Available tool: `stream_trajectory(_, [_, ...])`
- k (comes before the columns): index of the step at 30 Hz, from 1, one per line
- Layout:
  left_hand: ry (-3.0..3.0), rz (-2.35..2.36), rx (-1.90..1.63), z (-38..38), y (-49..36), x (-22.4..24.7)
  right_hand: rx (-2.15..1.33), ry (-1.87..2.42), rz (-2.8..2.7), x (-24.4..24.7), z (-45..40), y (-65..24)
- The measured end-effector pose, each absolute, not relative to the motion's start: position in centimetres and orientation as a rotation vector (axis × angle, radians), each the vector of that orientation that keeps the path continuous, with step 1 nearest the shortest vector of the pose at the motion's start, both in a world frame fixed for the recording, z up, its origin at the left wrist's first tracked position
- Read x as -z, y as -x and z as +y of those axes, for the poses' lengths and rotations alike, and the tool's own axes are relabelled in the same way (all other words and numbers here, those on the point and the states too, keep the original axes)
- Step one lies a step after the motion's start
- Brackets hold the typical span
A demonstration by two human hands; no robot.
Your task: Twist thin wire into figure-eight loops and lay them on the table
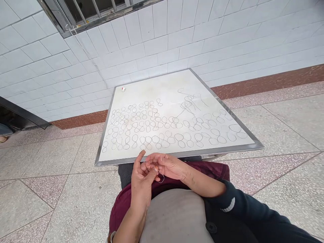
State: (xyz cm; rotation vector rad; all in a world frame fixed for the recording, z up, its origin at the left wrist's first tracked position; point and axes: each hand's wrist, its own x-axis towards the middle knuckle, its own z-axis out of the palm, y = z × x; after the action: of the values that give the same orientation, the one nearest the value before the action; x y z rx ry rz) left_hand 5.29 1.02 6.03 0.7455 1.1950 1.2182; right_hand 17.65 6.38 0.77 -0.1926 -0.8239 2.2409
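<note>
Above my lap, just off the table's near edge, my two hands meet. My left hand (143, 180) pinches a thin, wire-like strand (162, 179) between thumb and fingers, its index finger pointing up. The fingers of my right hand (173, 167) close on the same strand from the other side. A curved end of it hangs below the fingertips; the rest is hidden by the fingers. Beyond the hands, several rows of thin figure-eight loops (179, 137) lie flat on the white table (152, 88). Loose, uncrossed strands (188, 105) lie in a tangle at the right.
A small white-and-red object (123, 89) sits in the table's far left corner. Metal trim (227, 109) edges the tabletop. Behind it rises a white tiled wall (152, 57) with a barred window (98, 13). Part of another person's foot (3, 138) shows at far left.
</note>
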Motion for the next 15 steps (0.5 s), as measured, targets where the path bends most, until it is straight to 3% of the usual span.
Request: stream_trajectory(15, [-0.927, 1.31, -1.256, 1.11, -5.81, -5.71, -2.216, 0.188, -0.7, -0.25, 6.29, -17.25])
